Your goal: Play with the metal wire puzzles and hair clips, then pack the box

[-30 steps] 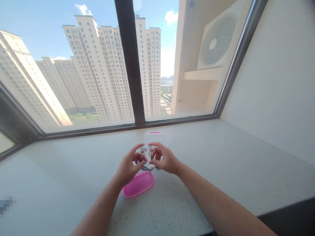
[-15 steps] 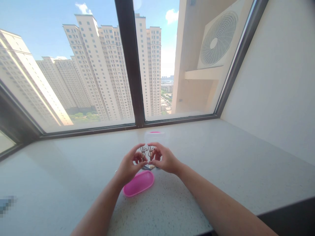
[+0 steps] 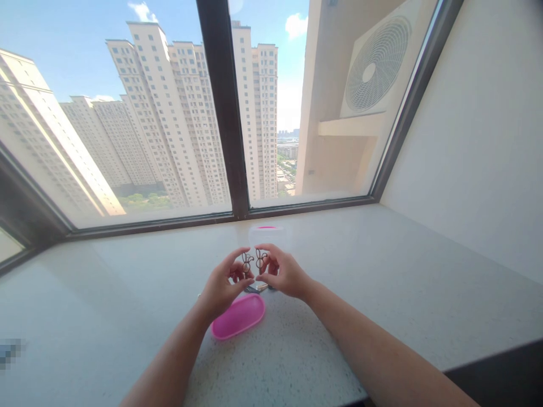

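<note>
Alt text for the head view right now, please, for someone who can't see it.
The left hand pinches one small rabbit-shaped ornament and the right hand a matching ornament, close together above a pale counter. A pink tray lies on it, nearer the viewer; behind, a window shows tall buildings.

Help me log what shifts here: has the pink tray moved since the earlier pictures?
No. Judged against the dark window post, the pink tray keeps its place; any slight drift in the view is shared by both.
</note>
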A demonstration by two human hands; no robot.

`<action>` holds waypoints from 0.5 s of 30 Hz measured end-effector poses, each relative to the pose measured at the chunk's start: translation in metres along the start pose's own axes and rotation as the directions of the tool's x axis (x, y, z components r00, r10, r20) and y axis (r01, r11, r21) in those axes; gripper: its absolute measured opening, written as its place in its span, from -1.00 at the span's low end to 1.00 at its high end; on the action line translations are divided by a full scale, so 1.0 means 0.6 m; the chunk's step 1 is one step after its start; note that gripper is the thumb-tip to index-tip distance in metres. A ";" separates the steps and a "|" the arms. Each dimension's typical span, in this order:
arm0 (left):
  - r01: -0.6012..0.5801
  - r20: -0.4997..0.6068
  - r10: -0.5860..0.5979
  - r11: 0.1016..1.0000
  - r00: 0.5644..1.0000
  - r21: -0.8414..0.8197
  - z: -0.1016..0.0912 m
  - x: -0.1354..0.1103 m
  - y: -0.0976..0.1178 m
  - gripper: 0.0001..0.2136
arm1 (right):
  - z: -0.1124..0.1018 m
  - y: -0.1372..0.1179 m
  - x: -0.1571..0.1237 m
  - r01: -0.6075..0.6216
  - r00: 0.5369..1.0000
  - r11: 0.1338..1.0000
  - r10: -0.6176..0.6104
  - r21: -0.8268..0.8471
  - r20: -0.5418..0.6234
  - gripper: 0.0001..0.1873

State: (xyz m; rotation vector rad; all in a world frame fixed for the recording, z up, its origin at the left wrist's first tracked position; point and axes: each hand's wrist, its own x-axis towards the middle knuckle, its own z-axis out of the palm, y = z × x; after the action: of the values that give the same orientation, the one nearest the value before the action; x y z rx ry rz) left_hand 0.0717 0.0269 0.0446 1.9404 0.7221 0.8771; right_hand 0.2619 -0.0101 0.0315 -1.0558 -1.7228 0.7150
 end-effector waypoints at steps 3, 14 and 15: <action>0.002 -0.003 -0.002 1.000 1.000 -0.003 0.000 0.000 0.001 -0.46 | 0.000 -0.001 0.000 0.002 1.000 1.000 -0.002 -0.003 0.004 -0.32; 0.001 -0.008 0.000 1.000 1.000 0.005 0.000 0.001 0.000 -0.47 | 0.001 0.002 -0.001 0.006 1.000 1.000 -0.006 0.006 0.013 -0.32; 0.000 -0.010 0.000 1.000 1.000 0.006 0.000 0.001 0.000 -0.47 | 0.001 0.002 -0.001 0.005 1.000 1.000 -0.005 0.009 0.014 -0.32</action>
State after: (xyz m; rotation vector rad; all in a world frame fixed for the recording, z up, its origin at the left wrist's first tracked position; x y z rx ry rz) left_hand 0.0720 0.0273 0.0446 1.9426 0.7313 0.8865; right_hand 0.2619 -0.0099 0.0302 -1.0421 -1.7317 0.7282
